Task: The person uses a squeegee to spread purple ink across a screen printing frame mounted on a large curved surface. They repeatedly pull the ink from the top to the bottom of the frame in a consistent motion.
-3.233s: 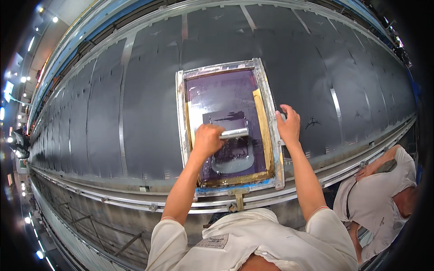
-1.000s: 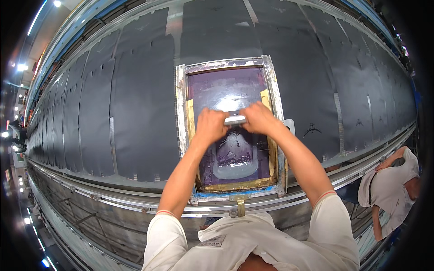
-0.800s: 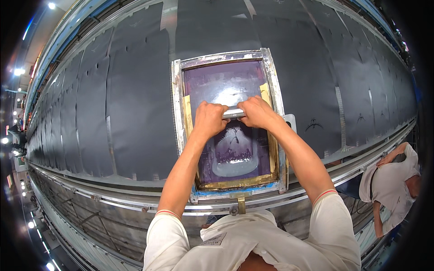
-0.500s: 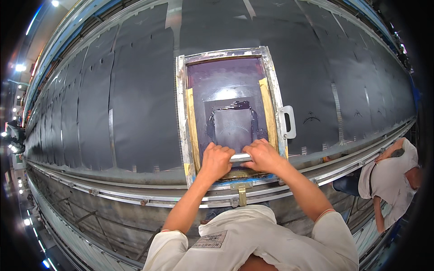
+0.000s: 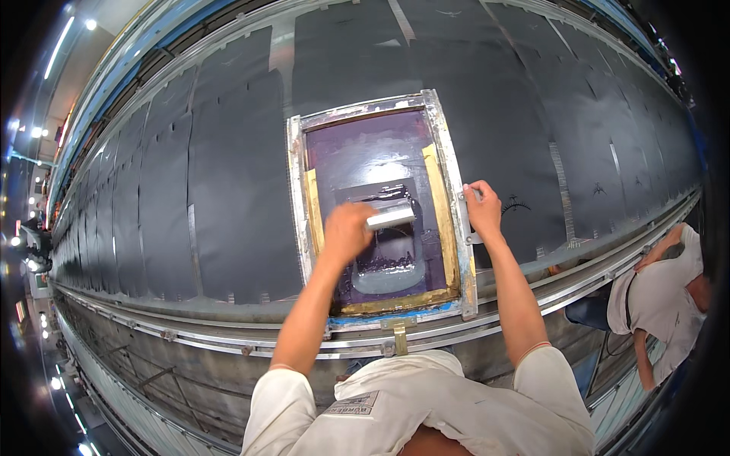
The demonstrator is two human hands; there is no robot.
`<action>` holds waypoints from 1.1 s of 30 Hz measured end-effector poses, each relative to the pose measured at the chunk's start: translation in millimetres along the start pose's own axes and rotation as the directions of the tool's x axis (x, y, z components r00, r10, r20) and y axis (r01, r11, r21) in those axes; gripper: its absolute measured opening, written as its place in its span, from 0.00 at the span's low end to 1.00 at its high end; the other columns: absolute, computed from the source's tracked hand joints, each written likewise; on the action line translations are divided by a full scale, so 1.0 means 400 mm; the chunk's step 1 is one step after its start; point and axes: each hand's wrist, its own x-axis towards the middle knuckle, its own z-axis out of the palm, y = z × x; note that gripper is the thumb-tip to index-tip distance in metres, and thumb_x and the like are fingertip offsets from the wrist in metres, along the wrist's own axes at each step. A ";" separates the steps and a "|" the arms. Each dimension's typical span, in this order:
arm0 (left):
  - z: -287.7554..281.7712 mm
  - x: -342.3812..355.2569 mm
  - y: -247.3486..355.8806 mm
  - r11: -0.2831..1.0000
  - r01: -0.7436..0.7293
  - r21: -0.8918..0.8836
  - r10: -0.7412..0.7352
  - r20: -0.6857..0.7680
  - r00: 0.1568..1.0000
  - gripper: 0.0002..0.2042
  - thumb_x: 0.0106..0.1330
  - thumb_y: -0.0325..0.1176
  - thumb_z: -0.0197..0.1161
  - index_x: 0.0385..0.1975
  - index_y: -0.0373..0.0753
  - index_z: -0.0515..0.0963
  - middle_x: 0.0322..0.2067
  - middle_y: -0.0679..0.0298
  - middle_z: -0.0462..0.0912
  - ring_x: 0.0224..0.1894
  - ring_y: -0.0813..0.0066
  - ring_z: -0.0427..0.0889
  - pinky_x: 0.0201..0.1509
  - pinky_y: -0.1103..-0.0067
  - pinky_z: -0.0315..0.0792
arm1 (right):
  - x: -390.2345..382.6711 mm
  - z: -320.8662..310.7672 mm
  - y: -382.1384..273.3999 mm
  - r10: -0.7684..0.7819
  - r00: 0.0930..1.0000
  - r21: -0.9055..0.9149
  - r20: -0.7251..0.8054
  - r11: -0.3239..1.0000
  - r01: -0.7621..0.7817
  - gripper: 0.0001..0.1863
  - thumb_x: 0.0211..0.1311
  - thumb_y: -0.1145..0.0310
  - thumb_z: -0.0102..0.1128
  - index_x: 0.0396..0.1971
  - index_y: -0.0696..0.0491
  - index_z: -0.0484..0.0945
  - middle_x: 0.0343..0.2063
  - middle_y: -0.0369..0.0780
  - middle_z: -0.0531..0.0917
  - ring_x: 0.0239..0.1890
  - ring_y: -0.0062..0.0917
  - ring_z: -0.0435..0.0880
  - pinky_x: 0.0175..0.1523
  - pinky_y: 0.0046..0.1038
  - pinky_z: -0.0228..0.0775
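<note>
A printing screen in a scuffed metal frame (image 5: 296, 190) lies on the long table, its purple mesh (image 5: 357, 137) edged with yellow tape and smeared with dark, glossy ink over the lower middle. My left hand (image 5: 348, 226) is closed on a silver squeegee (image 5: 391, 216), held over the inked patch. My right hand (image 5: 484, 209) is at the frame's right side, fingers curled on the pale side handle (image 5: 476, 237), which it partly hides.
Dark grey sheets (image 5: 228, 167) line the table, some on the right bearing small black motifs (image 5: 515, 205). Metal rails (image 5: 213, 340) run along the near edge. A co-worker in a light shirt (image 5: 658, 296) bends at the table's near side on the right.
Half a second ago both hands gripped the squeegee at the screen's near end. My left hand has moved up with it; my right hand has let go and moved to the side handle.
</note>
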 end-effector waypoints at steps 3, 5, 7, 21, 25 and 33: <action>0.032 -0.208 0.122 0.991 -0.082 0.102 0.084 -0.018 0.996 0.28 0.42 0.17 0.67 0.49 0.44 0.83 0.51 0.62 0.87 0.44 0.62 0.81 0.44 0.68 0.69 | 0.003 -0.050 -0.038 -0.012 1.000 -0.009 -0.010 1.000 0.012 0.13 0.68 0.58 0.67 0.37 0.54 0.83 0.31 0.47 0.88 0.36 0.43 0.88 0.43 0.37 0.76; 0.019 -0.306 0.181 0.995 -0.057 0.077 0.057 0.010 0.998 0.29 0.39 0.19 0.69 0.48 0.44 0.83 0.52 0.66 0.86 0.45 0.64 0.80 0.45 0.67 0.69 | 0.007 -0.069 -0.073 -0.055 0.996 -0.066 -0.072 0.997 0.050 0.13 0.67 0.58 0.67 0.36 0.54 0.83 0.27 0.45 0.86 0.31 0.33 0.86 0.40 0.34 0.75; -0.001 -0.331 0.195 0.995 -0.092 0.049 0.094 -0.037 0.995 0.25 0.41 0.23 0.71 0.46 0.43 0.82 0.50 0.66 0.84 0.44 0.64 0.80 0.47 0.69 0.69 | 0.007 -0.076 -0.106 -0.069 0.994 0.002 -0.087 0.998 0.069 0.13 0.67 0.58 0.67 0.37 0.54 0.83 0.25 0.44 0.85 0.28 0.28 0.84 0.37 0.32 0.73; -0.110 -0.340 0.084 0.930 -0.006 0.369 -0.063 0.174 0.983 0.22 0.44 0.21 0.68 0.43 0.45 0.85 0.43 0.67 0.86 0.47 0.62 0.81 0.54 0.64 0.69 | -0.083 0.170 -0.088 -0.110 0.993 0.299 -0.050 0.947 0.120 0.10 0.68 0.62 0.63 0.39 0.53 0.82 0.23 0.48 0.83 0.24 0.39 0.81 0.35 0.39 0.71; -0.157 -0.338 0.080 0.912 -0.146 0.383 0.106 0.122 0.987 0.21 0.44 0.20 0.69 0.41 0.45 0.87 0.45 0.69 0.87 0.55 0.60 0.80 0.63 0.62 0.65 | -0.080 0.186 -0.065 -0.116 0.989 0.280 -0.093 0.950 0.137 0.11 0.68 0.61 0.64 0.38 0.54 0.82 0.19 0.46 0.81 0.20 0.31 0.77 0.30 0.37 0.67; -0.098 -0.129 0.096 0.799 -0.588 0.127 0.464 0.493 0.737 0.16 0.53 0.25 0.71 0.41 0.53 0.88 0.50 0.79 0.86 0.71 0.69 0.70 0.70 0.54 0.52 | -0.072 0.211 -0.047 -0.068 0.996 0.146 -0.060 0.986 0.076 0.11 0.68 0.61 0.63 0.40 0.53 0.82 0.20 0.49 0.83 0.23 0.43 0.82 0.33 0.42 0.72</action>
